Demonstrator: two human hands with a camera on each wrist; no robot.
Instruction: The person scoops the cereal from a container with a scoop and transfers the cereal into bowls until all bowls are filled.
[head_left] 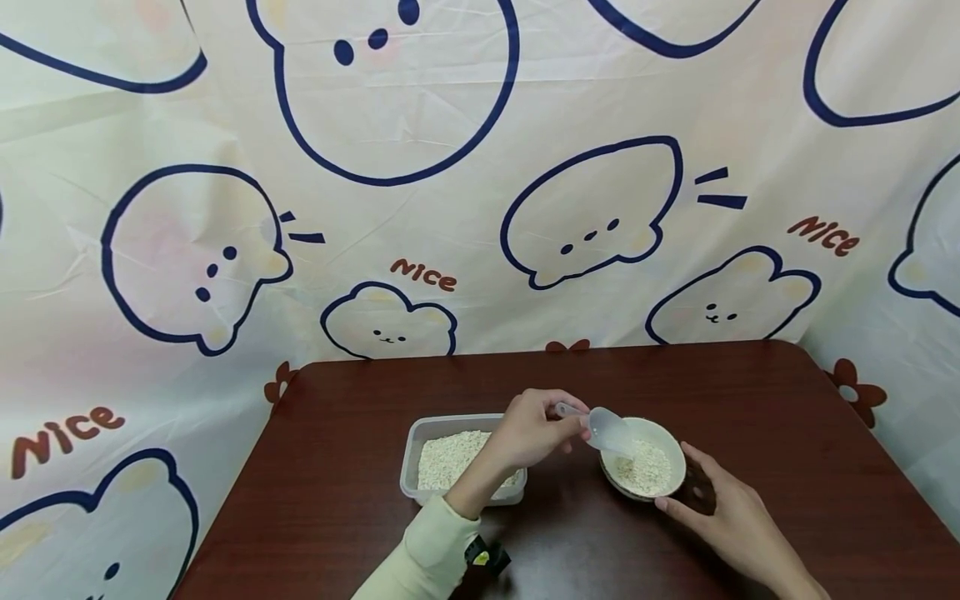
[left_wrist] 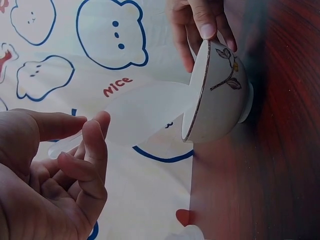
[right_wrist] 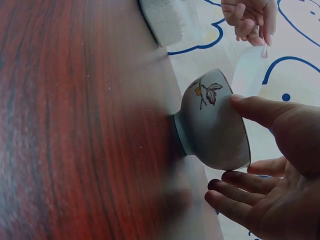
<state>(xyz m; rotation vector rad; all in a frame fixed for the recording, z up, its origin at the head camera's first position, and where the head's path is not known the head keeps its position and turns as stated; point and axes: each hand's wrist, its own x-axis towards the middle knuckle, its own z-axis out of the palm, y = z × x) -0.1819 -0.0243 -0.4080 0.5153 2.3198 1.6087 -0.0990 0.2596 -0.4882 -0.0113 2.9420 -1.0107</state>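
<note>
My left hand (head_left: 531,429) pinches the handle of a translucent plastic spoon (head_left: 611,432) between thumb and fingers. The spoon's wide bowl end tips down over the near-left rim of a white bowl (right_wrist: 215,130) with a brown edge and a leaf-sprig pattern. Pale rolled oats (head_left: 648,473) lie inside it. On the bowl's right side, my right hand (head_left: 731,510) holds it, thumb at the rim and fingers along the opposite side. The bowl stands upright on the table, its foot showing in both wrist views.
Left of the bowl is a translucent rectangular container (head_left: 409,471) with more oats (head_left: 450,460), partly covered by my left forearm. Both stand on a dark reddish-brown wooden table (head_left: 337,450). A cartoon-printed cloth (head_left: 465,217) hangs behind the table and along its sides.
</note>
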